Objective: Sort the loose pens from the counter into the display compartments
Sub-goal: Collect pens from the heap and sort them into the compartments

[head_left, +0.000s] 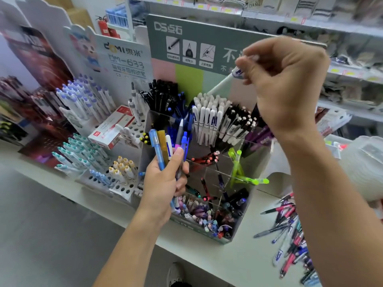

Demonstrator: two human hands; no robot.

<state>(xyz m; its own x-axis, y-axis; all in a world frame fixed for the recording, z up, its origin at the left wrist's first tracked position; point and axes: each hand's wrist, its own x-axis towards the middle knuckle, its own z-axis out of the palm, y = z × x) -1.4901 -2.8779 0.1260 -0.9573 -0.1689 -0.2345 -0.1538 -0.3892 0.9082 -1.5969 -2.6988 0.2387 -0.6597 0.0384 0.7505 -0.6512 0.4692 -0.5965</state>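
Step in hand: R hand pinches white pen tip-down just above white-pen compartment of display; L hand grips pen bundle in front; next likely: lower, release; loose pens on desk, right of it.

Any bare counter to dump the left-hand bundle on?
Bare strip of white counter between the clear compartment display and the loose pen pile. Another bare strip runs along the front edge left of the left hand, before the perforated pen racks. Behind, displays stand packed side by side.
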